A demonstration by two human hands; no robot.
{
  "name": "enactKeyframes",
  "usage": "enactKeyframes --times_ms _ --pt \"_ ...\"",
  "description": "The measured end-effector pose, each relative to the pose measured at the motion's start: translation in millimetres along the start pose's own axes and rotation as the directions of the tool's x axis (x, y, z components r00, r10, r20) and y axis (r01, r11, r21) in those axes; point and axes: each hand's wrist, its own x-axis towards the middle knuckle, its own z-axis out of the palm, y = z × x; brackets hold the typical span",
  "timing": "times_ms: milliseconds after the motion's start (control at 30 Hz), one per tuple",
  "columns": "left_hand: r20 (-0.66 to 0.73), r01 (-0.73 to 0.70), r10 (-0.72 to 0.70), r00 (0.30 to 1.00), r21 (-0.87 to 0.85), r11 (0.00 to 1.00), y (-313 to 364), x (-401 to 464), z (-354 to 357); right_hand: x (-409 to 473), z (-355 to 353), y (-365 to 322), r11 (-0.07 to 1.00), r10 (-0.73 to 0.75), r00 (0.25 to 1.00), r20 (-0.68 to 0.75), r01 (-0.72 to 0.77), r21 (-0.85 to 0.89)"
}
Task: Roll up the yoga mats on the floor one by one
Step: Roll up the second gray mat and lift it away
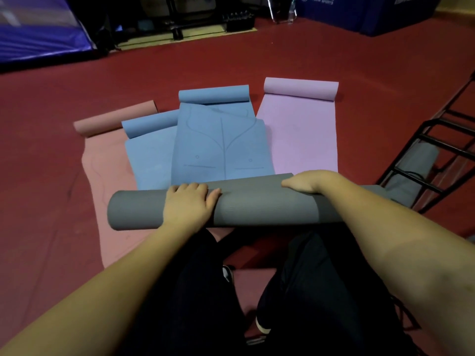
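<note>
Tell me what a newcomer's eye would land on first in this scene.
First, the grey rolled mat lying crosswise in the near middle, with the left hand pressed on top of it and the right hand curled over its far edge. Behind it, four half-unrolled mats fan out on the red floor: a pink mat at left, two blue mats overlapping in the centre, and a lilac mat at right.
</note>
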Motion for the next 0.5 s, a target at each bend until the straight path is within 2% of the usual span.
enactKeyframes --times_ms 133,300,367,433,500 --pt "0.022 0.014 -0.014 1.0 0.005 1.0 4 11 0 3 2 3 1.0 0.003 1.0 -0.017 -0.004 -0.012" --pt "0.035 -0.002 0.002 0.999 0.009 1.0 4 25 6 2 18 21 0.998 0.001 0.954 -0.299 -0.022 -0.067" --pt "0.061 -0.003 0.003 0.998 -0.01 1.0 4 31 7 -1 33 24 0.994 -0.011 0.911 -0.412 -0.036 -0.107" --pt "0.12 0.008 -0.005 0.993 -0.032 0.999 2 37 7 -6 53 26 0.977 -0.072 0.817 -0.572 -0.059 -0.206" --pt "0.158 0.02 -0.013 0.987 -0.045 0.999 1 42 7 -9 67 28 0.966 -0.126 0.74 -0.661 -0.059 -0.251"
